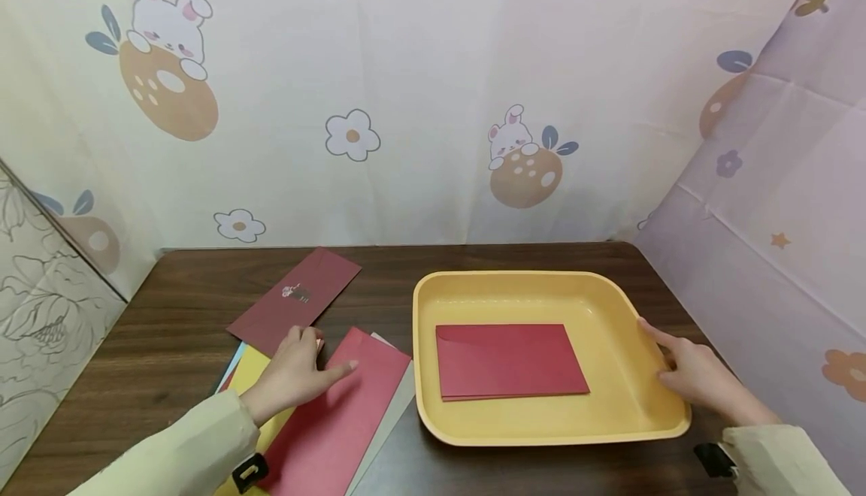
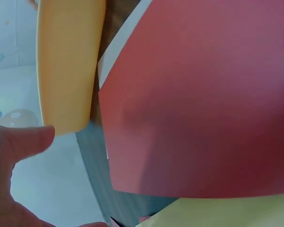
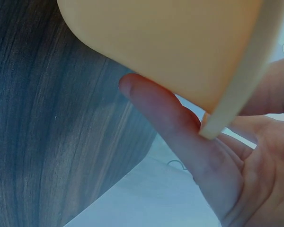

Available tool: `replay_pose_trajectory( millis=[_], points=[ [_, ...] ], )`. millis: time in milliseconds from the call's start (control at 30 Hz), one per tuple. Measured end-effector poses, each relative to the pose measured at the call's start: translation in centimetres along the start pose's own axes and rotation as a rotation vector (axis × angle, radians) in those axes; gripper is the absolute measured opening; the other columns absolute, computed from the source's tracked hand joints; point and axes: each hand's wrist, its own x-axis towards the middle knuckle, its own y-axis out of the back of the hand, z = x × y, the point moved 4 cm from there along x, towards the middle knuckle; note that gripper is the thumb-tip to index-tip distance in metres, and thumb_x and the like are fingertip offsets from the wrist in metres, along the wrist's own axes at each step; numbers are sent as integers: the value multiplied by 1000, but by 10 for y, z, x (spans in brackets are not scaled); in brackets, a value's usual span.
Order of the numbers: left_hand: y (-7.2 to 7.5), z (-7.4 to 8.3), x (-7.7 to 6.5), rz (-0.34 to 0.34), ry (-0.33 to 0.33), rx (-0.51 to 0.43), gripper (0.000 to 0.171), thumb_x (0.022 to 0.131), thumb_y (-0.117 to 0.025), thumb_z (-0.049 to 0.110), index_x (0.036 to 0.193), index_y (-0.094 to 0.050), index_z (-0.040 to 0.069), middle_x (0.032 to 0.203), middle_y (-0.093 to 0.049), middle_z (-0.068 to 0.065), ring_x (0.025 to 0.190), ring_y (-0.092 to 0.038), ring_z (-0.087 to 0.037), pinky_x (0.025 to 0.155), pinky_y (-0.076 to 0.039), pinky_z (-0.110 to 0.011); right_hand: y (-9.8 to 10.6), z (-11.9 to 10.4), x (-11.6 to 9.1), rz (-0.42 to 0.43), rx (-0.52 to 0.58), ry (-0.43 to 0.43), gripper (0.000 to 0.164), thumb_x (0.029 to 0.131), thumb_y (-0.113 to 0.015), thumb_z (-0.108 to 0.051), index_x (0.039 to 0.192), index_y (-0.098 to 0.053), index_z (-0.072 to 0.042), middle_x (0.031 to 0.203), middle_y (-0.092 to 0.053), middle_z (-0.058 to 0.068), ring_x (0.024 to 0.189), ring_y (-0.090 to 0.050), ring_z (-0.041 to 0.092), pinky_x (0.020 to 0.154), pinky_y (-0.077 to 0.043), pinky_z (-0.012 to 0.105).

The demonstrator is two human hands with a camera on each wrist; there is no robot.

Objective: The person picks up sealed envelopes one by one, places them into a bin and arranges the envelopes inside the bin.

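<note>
In the head view, my left hand (image 1: pixel 294 376) hovers over a pinkish-red envelope (image 1: pixel 331 436), thumb and fingers spread, holding nothing. That envelope lies over a grey one (image 1: pixel 386 424) and a yellow one (image 1: pixel 255 364). Its surface fills much of the left wrist view, where the thumb (image 2: pixel 28 142) stands away from the paper. My right hand (image 1: pixel 704 379) grips the right wall of a yellow tray (image 1: pixel 619 391). The right wrist view shows fingers (image 3: pixel 156 104) along the tray's outer underside and the thumb across the rim. Inside the tray lie stacked red envelopes (image 1: pixel 510 361).
A dark red envelope (image 1: pixel 314 282) with a small silver print lies at the back left. Pale blue paper (image 1: pixel 232 364) peeks out beside the yellow envelope. The brown wooden table (image 1: pixel 386 270) meets a patterned cloth backdrop (image 1: pixel 419 195) behind and at the right.
</note>
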Motion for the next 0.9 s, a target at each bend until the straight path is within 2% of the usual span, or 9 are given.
replay_pose_trajectory(
  millis=[167,300,433,533,700,900],
  points=[
    [-4,-2,-11,23,-12,55,82,70,-79,52,115,-53,-11,111,-49,-20,99,-48,-30,83,-45,-46,2,-1,0,-8,5,-9,78,76,-57,1,146,-24,7,67,-58,4,49,-42,16,48,-37,27],
    [-7,-2,-20,42,-27,90,92,69,-79,54,123,-50,-14,114,-50,-21,99,-50,-30,84,-46,-46,1,-3,-1,2,-5,-6,77,75,-57,1,145,-26,7,60,-51,3,47,-39,14,47,-36,26],
    [-12,-3,-28,61,-48,110,89,69,-80,50,123,-50,-15,112,-52,-18,95,-50,-26,80,-46,-41,1,-4,-2,24,-18,5,77,75,-58,0,145,-28,7,58,-48,2,47,-39,13,47,-35,26],
    [-18,-3,-35,59,-61,112,84,69,-81,45,121,-52,-14,111,-52,-17,96,-48,-25,80,-46,-40,1,-4,-2,31,-18,9,77,74,-58,0,145,-28,7,61,-53,2,48,-40,14,47,-35,25],
    [-30,-5,-43,47,-85,123,78,71,-82,37,122,-52,-15,117,-50,-20,106,-48,-31,88,-45,-46,1,-3,-2,31,-9,10,77,73,-57,0,145,-28,7,60,-51,2,47,-38,12,47,-35,25],
    [-41,-7,-50,47,-99,159,86,71,-82,37,128,-47,-16,125,-46,-25,114,-46,-38,95,-42,-53,-2,-1,-3,35,-11,11,78,72,-57,0,145,-29,7,56,-40,0,46,-35,10,46,-34,25]
  ],
)
